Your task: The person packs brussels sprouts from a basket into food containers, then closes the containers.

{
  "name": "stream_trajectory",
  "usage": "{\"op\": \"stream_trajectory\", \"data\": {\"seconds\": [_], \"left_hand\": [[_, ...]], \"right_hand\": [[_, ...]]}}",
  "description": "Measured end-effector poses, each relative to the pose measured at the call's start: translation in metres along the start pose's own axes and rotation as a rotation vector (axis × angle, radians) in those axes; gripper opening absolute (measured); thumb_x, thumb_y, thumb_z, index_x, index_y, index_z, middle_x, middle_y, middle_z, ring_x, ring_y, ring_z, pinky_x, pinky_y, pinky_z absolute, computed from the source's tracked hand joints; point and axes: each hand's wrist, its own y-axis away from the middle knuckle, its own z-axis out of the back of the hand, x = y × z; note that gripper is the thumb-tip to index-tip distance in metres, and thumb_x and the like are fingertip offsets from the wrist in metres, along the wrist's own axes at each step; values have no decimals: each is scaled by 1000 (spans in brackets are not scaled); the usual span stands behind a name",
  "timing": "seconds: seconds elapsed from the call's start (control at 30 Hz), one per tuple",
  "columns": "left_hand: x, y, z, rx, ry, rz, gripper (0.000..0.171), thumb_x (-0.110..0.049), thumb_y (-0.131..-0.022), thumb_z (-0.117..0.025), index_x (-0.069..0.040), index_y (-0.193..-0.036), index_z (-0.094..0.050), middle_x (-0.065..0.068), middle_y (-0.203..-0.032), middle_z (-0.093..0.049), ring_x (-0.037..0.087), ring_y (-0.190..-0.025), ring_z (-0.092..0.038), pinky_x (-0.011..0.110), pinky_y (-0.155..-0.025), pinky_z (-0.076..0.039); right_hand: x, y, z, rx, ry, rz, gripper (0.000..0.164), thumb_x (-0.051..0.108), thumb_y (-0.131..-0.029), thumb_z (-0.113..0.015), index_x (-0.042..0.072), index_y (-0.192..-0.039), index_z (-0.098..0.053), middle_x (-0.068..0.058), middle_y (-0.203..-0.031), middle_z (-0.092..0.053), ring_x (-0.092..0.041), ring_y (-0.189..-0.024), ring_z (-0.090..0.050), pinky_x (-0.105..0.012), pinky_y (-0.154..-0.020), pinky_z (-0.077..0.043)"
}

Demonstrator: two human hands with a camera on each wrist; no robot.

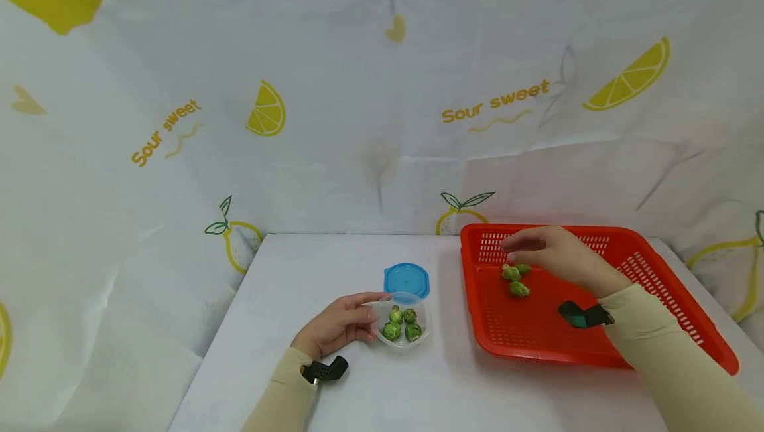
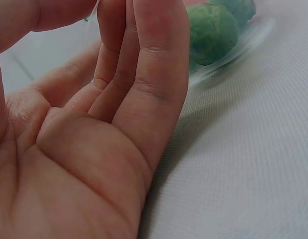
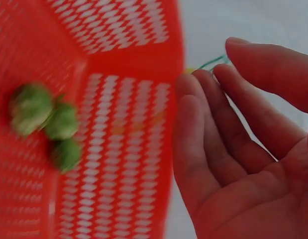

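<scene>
My left hand (image 1: pixel 341 322) grips the left side of a small clear plastic container (image 1: pixel 400 344) with several Brussels sprouts (image 1: pixel 391 331) inside. In the left wrist view the curled fingers (image 2: pixel 161 64) hide most of the container, though a green sprout (image 2: pixel 213 35) shows past them. Over the red basket (image 1: pixel 537 351) hangs my right hand (image 1: pixel 561 256), its fingers loosely bent and nothing held. Below its fingertips, three Brussels sprouts (image 1: pixel 519 289) lie together on the basket floor; the right wrist view shows them blurred, a sprout (image 3: pixel 32 109) at the left.
A blue lid (image 1: pixel 407 279) lies flat on the white table (image 1: pixel 322 259), just behind the clear container. The basket's perforated walls rise at the table's right side. Behind the table hangs a white cloth (image 1: pixel 346 173) printed with lemons.
</scene>
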Motion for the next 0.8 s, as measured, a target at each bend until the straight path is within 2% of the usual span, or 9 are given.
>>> {"op": "stream_trajectory", "data": {"seconds": [0.13,0.3,0.43,0.6,0.8], "left_hand": [[1,0,1,-2,0,8,54,-11,-109,-60,-10,-162,-50,1,-91,-73,11,-83,-73,26,-83,-65],[1,0,2,-11,-1,9,53,-12,-109,-61,-10,-161,-51,1,-91,-73,12,-82,-73,26,-83,-65],[1,1,3,-10,0,9,53,-12,-109,-61,-10,-161,-51,1,-91,-73,12,-83,-73,26,-83,-65],[1,1,4,-12,5,8,52,-11,-109,-61,-11,-160,-52,1,-92,-73,12,-83,-73,26,-84,-65],[1,0,6,2,6,1,51,-11,-110,-59,-10,-161,-51,1,-92,-73,12,-84,-73,26,-83,-65]], "right_hand": [[-38,-6,10,54,-10,-47,49,44,-106,-69,15,-145,-69,-14,-144,-69,-32,-127,-65,-61,-105,-58],[-71,-13,21,130,-41,-112,57,49,-106,-66,14,-152,-64,-19,-155,-61,-43,-138,-59,-68,-107,-54],[-89,-18,25,158,-23,-148,57,47,-108,-63,9,-152,-63,-22,-154,-62,-43,-139,-59,-65,-110,-54],[-107,-24,24,168,-8,-155,53,39,-110,-63,4,-149,-65,-23,-150,-65,-40,-135,-63,-61,-111,-55],[-116,-28,20,192,-83,-179,50,32,-110,-63,0,-149,-63,-25,-152,-62,-37,-134,-65,-50,-108,-60]]}}
